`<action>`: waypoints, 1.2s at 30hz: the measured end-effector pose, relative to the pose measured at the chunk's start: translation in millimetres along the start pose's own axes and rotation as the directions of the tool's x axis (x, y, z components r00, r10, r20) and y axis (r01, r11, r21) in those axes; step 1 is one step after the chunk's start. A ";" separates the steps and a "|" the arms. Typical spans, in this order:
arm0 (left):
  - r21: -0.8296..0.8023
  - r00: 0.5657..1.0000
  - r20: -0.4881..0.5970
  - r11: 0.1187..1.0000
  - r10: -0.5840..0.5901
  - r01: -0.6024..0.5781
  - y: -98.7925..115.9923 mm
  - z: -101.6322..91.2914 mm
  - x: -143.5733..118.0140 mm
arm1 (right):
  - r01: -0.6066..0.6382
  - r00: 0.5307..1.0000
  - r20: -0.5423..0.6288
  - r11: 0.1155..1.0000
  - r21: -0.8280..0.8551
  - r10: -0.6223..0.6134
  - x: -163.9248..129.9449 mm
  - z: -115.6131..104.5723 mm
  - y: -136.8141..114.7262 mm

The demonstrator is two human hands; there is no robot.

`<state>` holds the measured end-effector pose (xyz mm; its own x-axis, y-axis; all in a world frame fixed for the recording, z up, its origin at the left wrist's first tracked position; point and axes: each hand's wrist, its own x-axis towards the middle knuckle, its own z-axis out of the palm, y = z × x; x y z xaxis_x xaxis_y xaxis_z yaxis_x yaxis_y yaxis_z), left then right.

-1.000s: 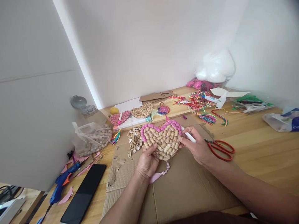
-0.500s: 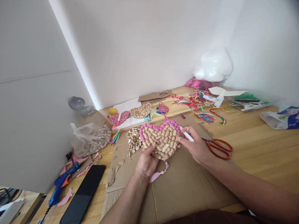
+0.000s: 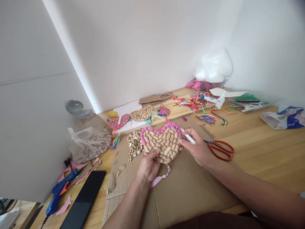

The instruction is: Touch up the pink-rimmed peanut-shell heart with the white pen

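left hand (image 3: 148, 165) grips peanut heart (image 3: 160, 142) lower edge; right hand (image 3: 197, 147) with marker (image 3: 188, 137) beside

Wood surface (image 3: 262, 149) is cluttered. Red scissors (image 3: 220, 148) lie on the edge of the flat cardboard sheet (image 3: 190, 190). Black phone (image 3: 82, 200) near the front left corner, blue glue gun (image 3: 58, 194) just beside it among pink paper scraps. Bag of peanuts (image 3: 89, 144) against the left wall. Loose shell pile (image 3: 133, 144) next to it. Coloured thread tangle (image 3: 199, 103) and white stuffing bag (image 3: 213, 68) at the back.
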<state>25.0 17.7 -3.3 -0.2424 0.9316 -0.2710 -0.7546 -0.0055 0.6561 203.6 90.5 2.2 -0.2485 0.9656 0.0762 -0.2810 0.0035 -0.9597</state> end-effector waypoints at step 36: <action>-0.007 0.999 0.050 1.000 0.008 -0.008 -1.0 -1.8 1.3 | 0.172 0.967 -0.157 0.968 -0.180 -0.201 17.1 -18.1 -2.4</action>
<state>24.3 18.2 -5.6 -0.2176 0.9485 -0.2300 -0.7571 -0.0154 0.6531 216.8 111.6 0.9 -0.0381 0.9739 0.2240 -0.1476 0.2162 -0.9651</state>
